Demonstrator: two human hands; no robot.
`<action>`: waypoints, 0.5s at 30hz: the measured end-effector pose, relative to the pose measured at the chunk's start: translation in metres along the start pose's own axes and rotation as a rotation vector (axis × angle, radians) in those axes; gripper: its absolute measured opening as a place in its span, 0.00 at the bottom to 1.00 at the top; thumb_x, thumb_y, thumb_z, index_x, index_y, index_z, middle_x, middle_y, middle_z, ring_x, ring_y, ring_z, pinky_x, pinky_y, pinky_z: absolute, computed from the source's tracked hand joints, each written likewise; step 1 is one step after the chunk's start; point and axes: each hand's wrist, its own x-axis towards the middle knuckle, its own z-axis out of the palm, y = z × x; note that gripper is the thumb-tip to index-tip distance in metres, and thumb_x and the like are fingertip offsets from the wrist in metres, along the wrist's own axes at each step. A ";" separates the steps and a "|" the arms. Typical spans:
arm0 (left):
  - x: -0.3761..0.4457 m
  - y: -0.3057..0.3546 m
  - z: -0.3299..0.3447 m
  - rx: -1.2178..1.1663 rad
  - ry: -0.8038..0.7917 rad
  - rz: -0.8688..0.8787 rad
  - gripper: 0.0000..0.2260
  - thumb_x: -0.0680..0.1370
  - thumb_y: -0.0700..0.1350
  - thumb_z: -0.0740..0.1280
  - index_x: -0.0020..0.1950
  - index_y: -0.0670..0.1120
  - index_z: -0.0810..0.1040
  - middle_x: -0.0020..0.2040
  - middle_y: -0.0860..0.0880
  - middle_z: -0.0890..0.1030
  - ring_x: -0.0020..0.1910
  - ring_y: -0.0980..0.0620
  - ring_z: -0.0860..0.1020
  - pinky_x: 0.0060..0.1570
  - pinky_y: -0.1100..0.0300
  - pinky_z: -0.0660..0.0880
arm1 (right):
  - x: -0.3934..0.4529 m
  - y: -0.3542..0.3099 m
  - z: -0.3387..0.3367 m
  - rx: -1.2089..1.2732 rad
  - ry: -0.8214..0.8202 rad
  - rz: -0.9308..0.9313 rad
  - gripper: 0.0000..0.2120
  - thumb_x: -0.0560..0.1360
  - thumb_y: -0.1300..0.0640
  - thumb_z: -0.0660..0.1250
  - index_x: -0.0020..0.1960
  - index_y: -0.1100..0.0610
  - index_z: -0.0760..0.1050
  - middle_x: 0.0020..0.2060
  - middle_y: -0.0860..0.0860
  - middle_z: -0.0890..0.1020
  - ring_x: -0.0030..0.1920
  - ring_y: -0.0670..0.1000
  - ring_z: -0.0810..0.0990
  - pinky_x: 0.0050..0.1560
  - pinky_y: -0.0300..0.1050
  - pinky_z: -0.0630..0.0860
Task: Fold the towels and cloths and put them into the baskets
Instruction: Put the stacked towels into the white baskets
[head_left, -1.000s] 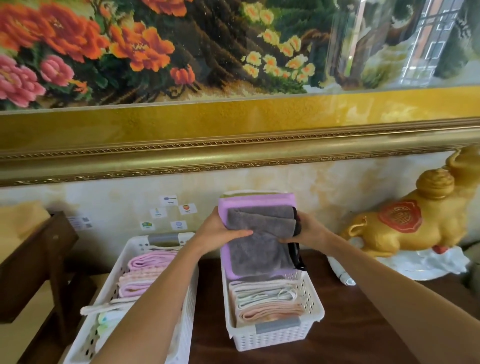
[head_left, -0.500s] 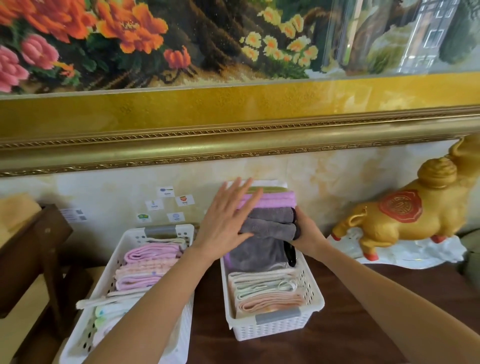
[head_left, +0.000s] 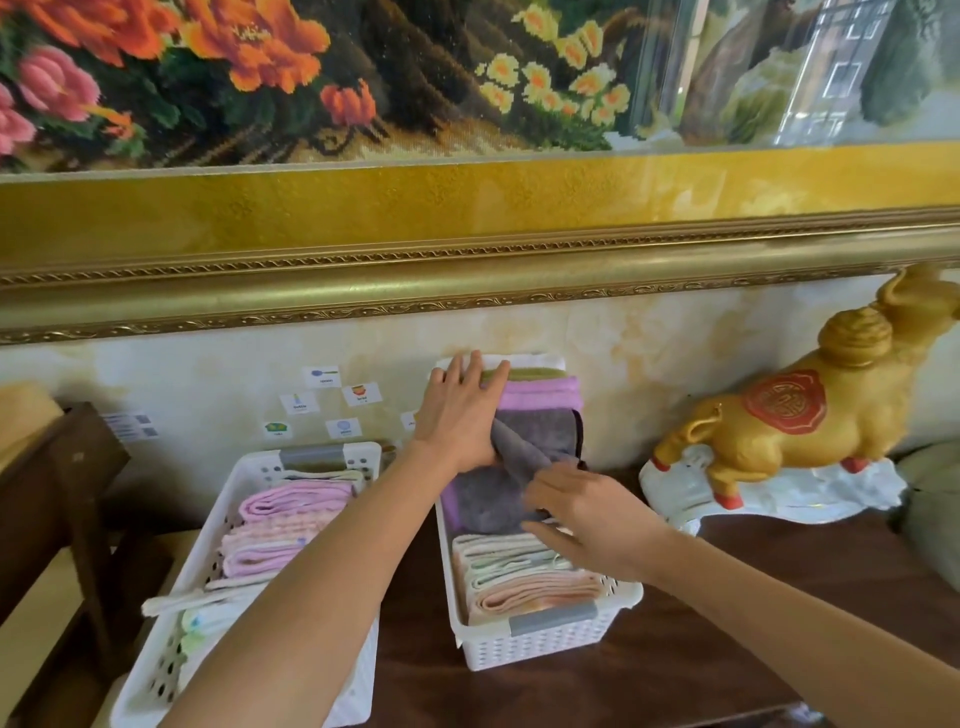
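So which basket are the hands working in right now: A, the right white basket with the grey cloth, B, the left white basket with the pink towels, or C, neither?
A: the left hand presses the stacked towels at the back of the right basket, while the right hand tucks in the grey cloth.

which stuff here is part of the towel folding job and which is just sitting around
Part of the job: grey cloth, purple towel, right basket, left basket, pink folded towels, left hand, right hand.

Just sitting around: gold ox figurine, framed embroidery, wall stickers.
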 end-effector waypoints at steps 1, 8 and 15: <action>0.000 0.001 0.002 -0.002 0.005 -0.007 0.47 0.67 0.55 0.72 0.78 0.49 0.49 0.77 0.38 0.54 0.75 0.38 0.55 0.68 0.45 0.60 | 0.006 -0.003 0.002 -0.023 -0.166 -0.008 0.13 0.78 0.47 0.59 0.47 0.56 0.74 0.44 0.51 0.79 0.46 0.53 0.77 0.44 0.45 0.74; -0.005 0.002 0.006 -0.007 -0.014 -0.018 0.46 0.67 0.46 0.71 0.78 0.49 0.48 0.78 0.39 0.52 0.74 0.37 0.57 0.68 0.44 0.61 | 0.037 -0.016 0.011 -0.041 -0.746 0.122 0.43 0.66 0.28 0.65 0.68 0.57 0.65 0.63 0.52 0.72 0.62 0.53 0.70 0.64 0.48 0.68; -0.005 -0.006 0.008 -0.001 -0.003 0.061 0.51 0.65 0.68 0.70 0.78 0.50 0.48 0.78 0.43 0.53 0.74 0.41 0.57 0.68 0.45 0.60 | 0.047 0.006 -0.010 -0.342 -0.673 -0.028 0.22 0.79 0.42 0.57 0.62 0.57 0.71 0.53 0.58 0.81 0.55 0.60 0.78 0.56 0.52 0.72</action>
